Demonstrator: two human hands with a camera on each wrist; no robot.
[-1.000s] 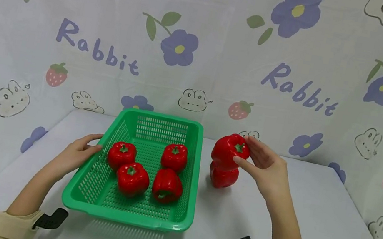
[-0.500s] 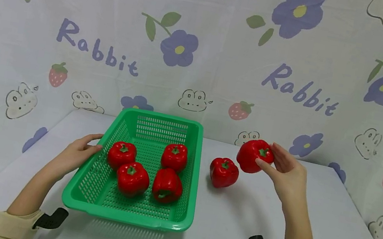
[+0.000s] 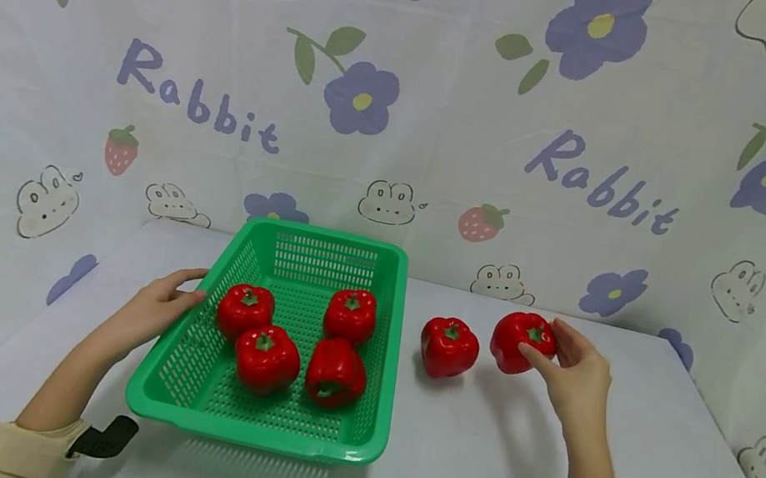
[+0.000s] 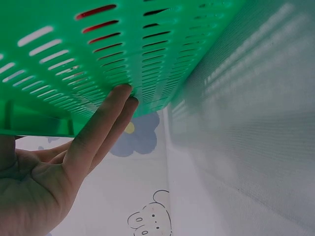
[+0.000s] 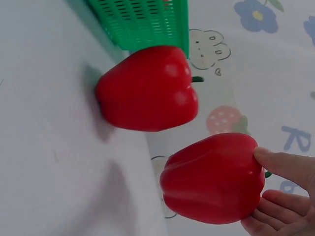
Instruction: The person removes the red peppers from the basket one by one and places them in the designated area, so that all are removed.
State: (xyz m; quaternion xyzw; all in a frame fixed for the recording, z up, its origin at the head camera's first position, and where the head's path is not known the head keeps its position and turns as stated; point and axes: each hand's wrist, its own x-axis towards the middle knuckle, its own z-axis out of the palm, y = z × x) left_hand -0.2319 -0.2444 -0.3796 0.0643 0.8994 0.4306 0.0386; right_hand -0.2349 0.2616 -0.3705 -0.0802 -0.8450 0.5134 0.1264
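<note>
My right hand pinches a red bell pepper with a green stem, thumb on one side and fingers on the other. In the right wrist view its shadow lies apart from it on the table, so the pepper is held above the surface. A second red bell pepper stands on the table between it and the green basket. My left hand rests at the basket's left rim. In the left wrist view, straight fingers touch the slotted outer wall; the thumb is mostly hidden by the rim.
Several red bell peppers, among them one at the front and one lying tipped, sit in the basket. A white table bears everything. Behind it hangs a printed curtain with flowers and rabbits.
My right hand has carried its bell pepper from above the standing pepper to the right, then lowered it towards the table. The left hand and basket have stayed in place.
</note>
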